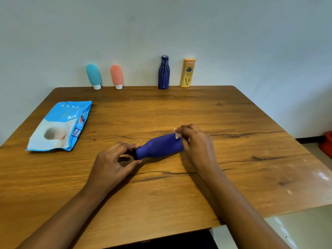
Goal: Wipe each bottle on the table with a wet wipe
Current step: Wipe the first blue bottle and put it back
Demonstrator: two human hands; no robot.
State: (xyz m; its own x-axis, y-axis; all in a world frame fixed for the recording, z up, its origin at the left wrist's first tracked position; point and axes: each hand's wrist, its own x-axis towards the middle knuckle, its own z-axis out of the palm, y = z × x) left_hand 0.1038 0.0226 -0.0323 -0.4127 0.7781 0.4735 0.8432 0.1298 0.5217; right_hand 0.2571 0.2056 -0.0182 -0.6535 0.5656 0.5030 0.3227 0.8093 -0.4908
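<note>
Bottles stand along the far edge of the tabletop [233, 159], and one more is in the hands at the centre of the frame. At the left, a pack of wipes [61, 126] lies flat. Behind it, against the wall, a teal tube [93, 75] and a coral tube [116, 75] stand on their caps.

Lower down, the left hand [113, 159] pinches the dark cap end of the purple bottle [159, 147] between thumb and fingertips. This bottle lies on its side, low over the wood; I cannot tell whether it touches. Far behind it stand a dark blue bottle [163, 72] and a yellow bottle [188, 73].

The right hand [195, 142] curls over the base end and pinches a wet wipe [177, 135] against it; only a small white scrap shows.

To do this step well, the left hand should probably hold the neck steady and turn the bottle while the right draws the wipe along the whole body, base and shoulder too. A light pinch on a damp surface may slip, so the hold wants firmness.
</note>
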